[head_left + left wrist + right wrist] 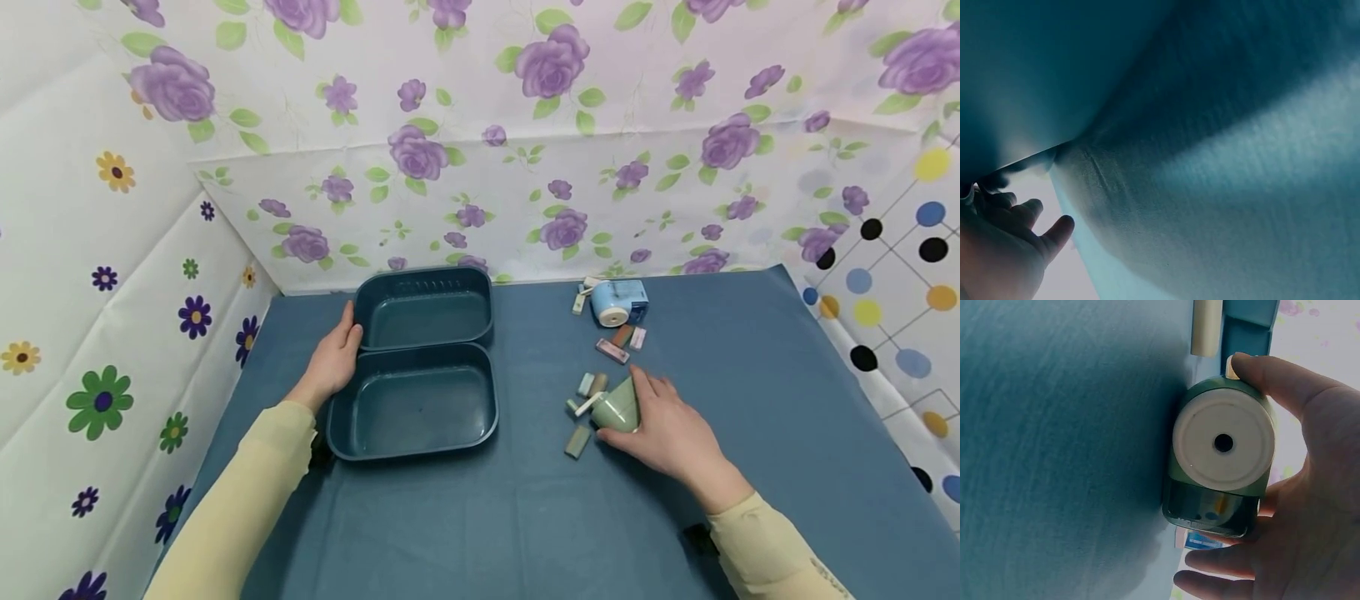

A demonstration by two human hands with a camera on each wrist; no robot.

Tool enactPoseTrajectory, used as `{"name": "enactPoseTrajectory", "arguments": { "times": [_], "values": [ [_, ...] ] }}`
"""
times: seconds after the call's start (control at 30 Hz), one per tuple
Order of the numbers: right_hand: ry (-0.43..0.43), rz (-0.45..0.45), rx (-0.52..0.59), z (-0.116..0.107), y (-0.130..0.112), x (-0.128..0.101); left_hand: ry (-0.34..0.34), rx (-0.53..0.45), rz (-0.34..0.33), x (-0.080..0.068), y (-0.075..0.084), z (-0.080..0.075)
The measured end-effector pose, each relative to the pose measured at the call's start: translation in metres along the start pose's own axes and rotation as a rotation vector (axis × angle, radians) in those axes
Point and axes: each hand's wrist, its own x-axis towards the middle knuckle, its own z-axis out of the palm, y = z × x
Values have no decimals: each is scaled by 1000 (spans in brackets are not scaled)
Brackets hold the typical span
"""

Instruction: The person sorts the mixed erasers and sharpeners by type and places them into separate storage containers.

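Note:
A dark blue double tray stands at the table's centre left, its front half (412, 408) and back half (423, 315) both bare inside. My left hand (333, 358) rests against its left side where the halves meet, thumb on the back half's corner. In the left wrist view the fingers (1004, 203) lie loosely curled by the tray wall (1054, 75). My right hand (660, 425) grips a green pencil sharpener (617, 410) lying on its side on the cloth. The right wrist view shows its white round face (1222, 444) between thumb and fingers (1222, 559).
A blue pencil sharpener (617, 302) sits near the back wall. Several small erasers lie scattered between it and my right hand, one (612, 351) pink, one (577, 440) grey-green. A blue cloth (750, 375) covers the table; floral sheets wall it on three sides.

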Motion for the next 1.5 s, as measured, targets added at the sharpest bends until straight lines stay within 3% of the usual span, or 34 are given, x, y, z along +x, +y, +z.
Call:
{"name": "enactPoseTrajectory", "arguments": {
  "times": [0.5,0.93,1.23,1.5],
  "values": [
    [-31,96,-36,1,-8,-2,-7,10,17,1,1,0],
    [-47,101,29,8,-3,0,-117,49,11,8,0,-12],
    [-37,92,39,5,-1,2,-119,45,37,10,0,-10],
    [-36,71,33,2,0,4,-81,59,51,12,-1,-7]
  ]
}}
